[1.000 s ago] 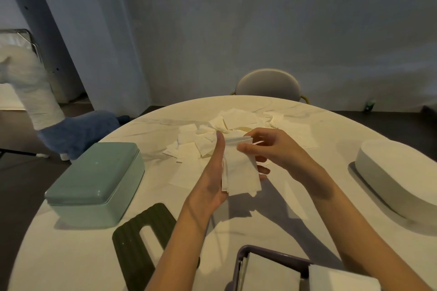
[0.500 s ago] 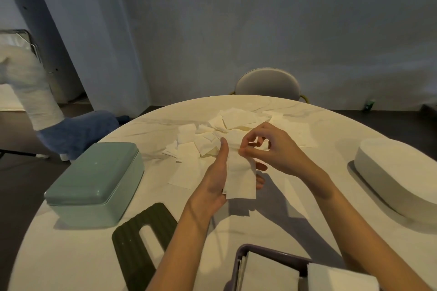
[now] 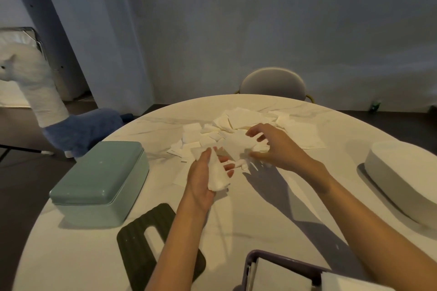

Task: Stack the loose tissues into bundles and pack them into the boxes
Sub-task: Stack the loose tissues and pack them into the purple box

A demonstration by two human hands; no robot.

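Purple box point(image 3: 283, 264) at near table edge, open, white tissues stacked inside; green box point(image 3: 99, 182) at left and white box point(image 3: 402, 177) at right both lidded, contents hidden, no legible writing on any. Left hand point(image 3: 203, 184) grips a small tissue bundle point(image 3: 218, 177) above the table point(image 3: 71, 255). Right hand point(image 3: 276, 146), fingers spread and curved, reaches onto the loose tissue pile point(image 3: 236, 130) at table centre; blur hides whether it pinches one.

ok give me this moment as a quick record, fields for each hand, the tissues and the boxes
left hand: holds a small bundle of tissues above the table
right hand: fingers spread over the loose pile, whether it grips a sheet is unclear
green box: lid on, to the left
white box: at the right edge
purple box: open, tissues inside, nearest the camera
dark lid: flat beside the green box
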